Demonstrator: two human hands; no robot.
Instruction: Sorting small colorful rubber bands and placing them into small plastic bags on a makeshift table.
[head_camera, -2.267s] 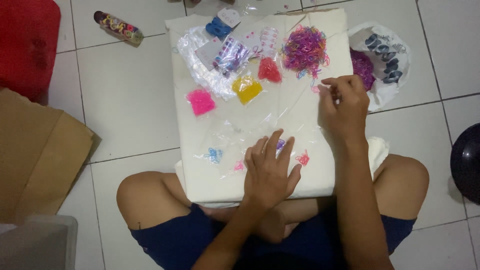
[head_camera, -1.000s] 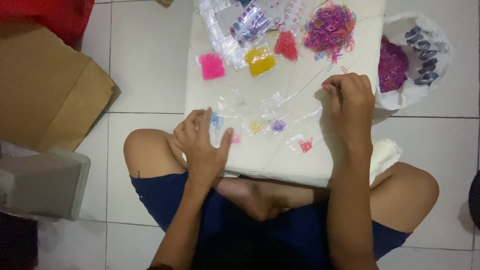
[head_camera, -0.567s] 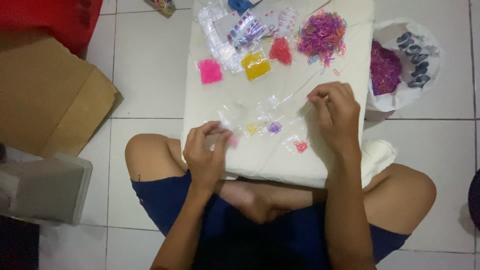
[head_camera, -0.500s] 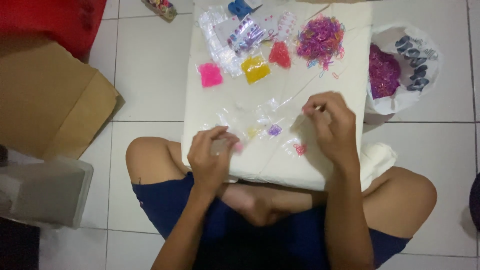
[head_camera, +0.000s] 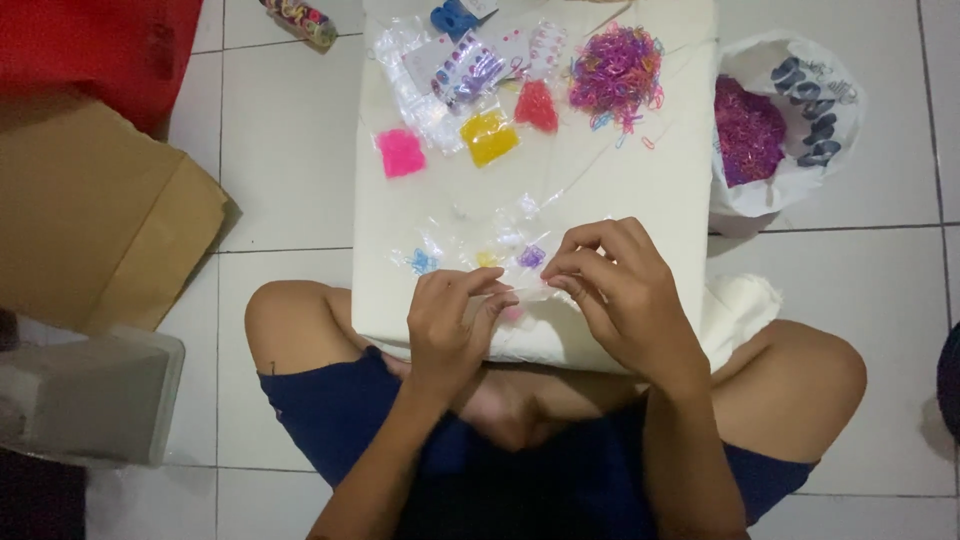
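Note:
I sit cross-legged with a white board (head_camera: 650, 190) across my lap. My left hand (head_camera: 450, 325) and my right hand (head_camera: 620, 295) meet near the board's front edge, both pinching a small clear plastic packet (head_camera: 528, 293). Beside them lie small clear packets with blue (head_camera: 422, 262), yellow (head_camera: 487, 258) and purple (head_camera: 531, 257) bits. Farther back lie a pink packet (head_camera: 400, 152), a yellow packet (head_camera: 489, 137), a red packet (head_camera: 537, 106) and a heap of pink-purple elastic bands (head_camera: 617, 68).
A white plastic bag (head_camera: 800, 130) with purple bands stands on the tiled floor at right. Brown cardboard (head_camera: 90, 210) and a red thing (head_camera: 90, 45) lie at left, a grey box (head_camera: 85, 395) at lower left. A blue item (head_camera: 452, 17) sits at the board's far edge.
My right hand has come down from the board's right side to its front edge. My left hand has lifted off the board and met it; both now pinch a clear packet.

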